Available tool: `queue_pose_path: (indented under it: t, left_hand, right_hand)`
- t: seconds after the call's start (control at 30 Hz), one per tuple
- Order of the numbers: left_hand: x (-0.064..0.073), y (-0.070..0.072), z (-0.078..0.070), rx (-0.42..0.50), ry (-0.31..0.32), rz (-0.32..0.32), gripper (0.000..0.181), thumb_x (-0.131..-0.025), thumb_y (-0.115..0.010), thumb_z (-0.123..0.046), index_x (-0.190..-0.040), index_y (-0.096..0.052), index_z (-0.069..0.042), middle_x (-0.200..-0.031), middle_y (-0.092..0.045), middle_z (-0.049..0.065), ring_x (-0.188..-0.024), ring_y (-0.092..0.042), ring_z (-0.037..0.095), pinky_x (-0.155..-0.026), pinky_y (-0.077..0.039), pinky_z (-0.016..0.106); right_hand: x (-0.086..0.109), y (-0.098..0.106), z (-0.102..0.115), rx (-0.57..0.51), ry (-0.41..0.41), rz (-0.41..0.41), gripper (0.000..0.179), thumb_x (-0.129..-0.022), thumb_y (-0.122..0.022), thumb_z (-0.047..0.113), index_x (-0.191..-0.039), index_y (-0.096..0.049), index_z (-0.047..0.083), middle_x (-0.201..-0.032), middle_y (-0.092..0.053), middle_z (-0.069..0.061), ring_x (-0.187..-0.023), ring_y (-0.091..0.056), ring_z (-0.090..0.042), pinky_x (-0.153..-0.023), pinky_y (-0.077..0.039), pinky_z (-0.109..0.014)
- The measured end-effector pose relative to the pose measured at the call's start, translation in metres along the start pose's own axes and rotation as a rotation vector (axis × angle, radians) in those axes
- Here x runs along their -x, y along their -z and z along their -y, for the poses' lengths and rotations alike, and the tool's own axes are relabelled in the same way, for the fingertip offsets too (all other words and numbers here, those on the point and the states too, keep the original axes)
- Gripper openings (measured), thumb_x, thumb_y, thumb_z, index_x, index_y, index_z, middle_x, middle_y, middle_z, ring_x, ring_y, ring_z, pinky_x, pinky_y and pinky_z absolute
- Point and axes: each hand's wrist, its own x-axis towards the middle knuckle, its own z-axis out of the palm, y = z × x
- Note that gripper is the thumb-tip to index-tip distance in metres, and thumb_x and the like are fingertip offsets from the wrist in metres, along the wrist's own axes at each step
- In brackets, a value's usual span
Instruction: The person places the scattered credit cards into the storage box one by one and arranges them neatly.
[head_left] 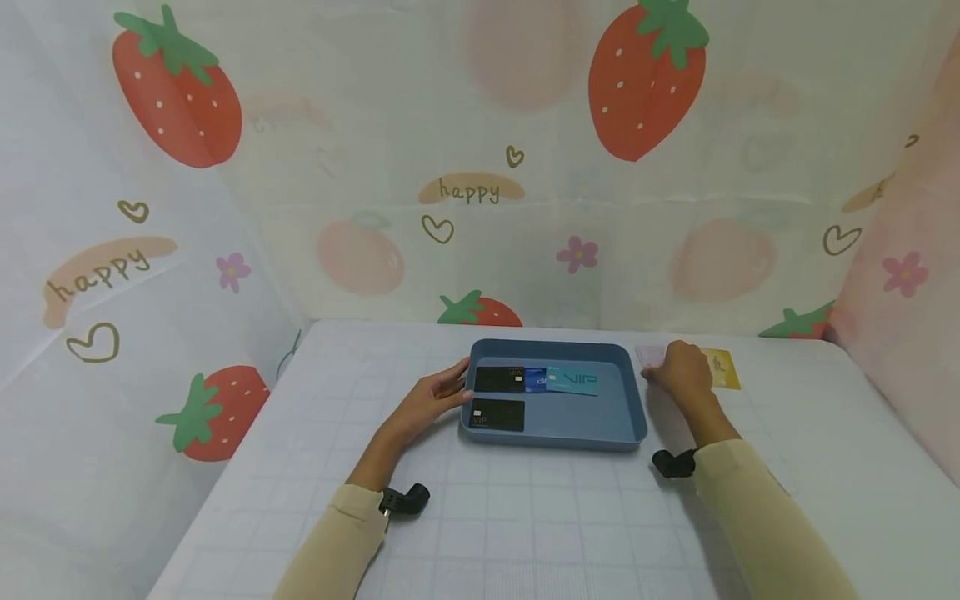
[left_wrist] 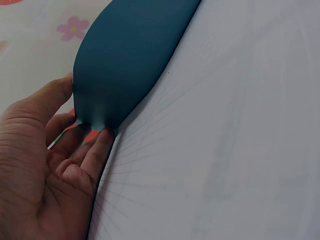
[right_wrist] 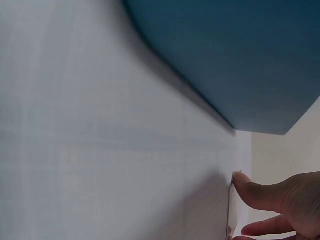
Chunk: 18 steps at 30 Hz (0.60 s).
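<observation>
A shallow blue tray (head_left: 555, 437) stands on the table. Inside it, a black card (head_left: 497, 379), a dark blue card (head_left: 536, 381) and a light blue VIP card (head_left: 573, 380) overlap in a row, with a black VIP card (head_left: 497, 415) nearer the front. My left hand (head_left: 423, 404) grips the tray's left end, thumb at the rim and fingers against the outer wall (left_wrist: 125, 55). Right of the tray, my right hand (head_left: 682, 375) pinches a pale pink card (head_left: 649, 356), its thumb at the card's edge; the hand hides much of it. A yellow card (head_left: 723, 369) lies just beyond that hand.
The white table (head_left: 525, 525) has a faint grid. A curtain (head_left: 480, 267) printed with strawberries and hearts hangs behind it and along both sides. Each wrist wears a black camera, as on the left cuff (head_left: 405, 500).
</observation>
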Motion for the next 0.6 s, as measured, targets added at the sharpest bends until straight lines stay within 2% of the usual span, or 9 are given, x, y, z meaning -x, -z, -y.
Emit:
queue_pose_path:
  t: [0.23,0.43,0.6]
  left_hand:
    - [0.0,-0.0003,0.0003,0.008,-0.005,0.002,0.07,-0.1,-0.068,-0.021,-0.159,-0.034,-0.009,-0.163,-0.034,0.006,-0.145,-0.04,0.025,-0.115,-0.035,0.04]
    - [0.0001,-0.0004,0.0007,0.022,-0.024,0.009,0.069,-0.1,-0.068,-0.019,-0.158,-0.034,-0.008,-0.163,-0.033,0.007,-0.146,-0.038,0.028,-0.115,-0.035,0.041]
    - [0.0006,-0.0007,-0.0001,0.021,-0.023,0.009,0.069,-0.1,-0.067,-0.018,-0.159,-0.033,-0.007,-0.163,-0.033,0.008,-0.146,-0.039,0.027,-0.115,-0.036,0.04]
  right_hand:
    - [-0.001,-0.0032,-0.0022,-0.025,-0.002,-0.017,0.057,-0.086,-0.081,0.023,-0.114,-0.059,-0.021,-0.101,-0.063,-0.032,-0.082,-0.053,-0.035,-0.07,-0.048,-0.046]
    - [0.0006,-0.004,-0.0016,-0.035,0.015,-0.041,0.047,-0.086,-0.081,0.019,-0.108,-0.058,-0.017,-0.097,-0.062,-0.029,-0.083,-0.053,-0.036,-0.07,-0.047,-0.046]
    - [0.0026,-0.0061,0.0012,-0.059,0.01,-0.048,0.048,-0.087,-0.078,0.014,-0.116,-0.056,-0.017,-0.11,-0.062,-0.034,-0.095,-0.058,-0.043,-0.08,-0.051,-0.053]
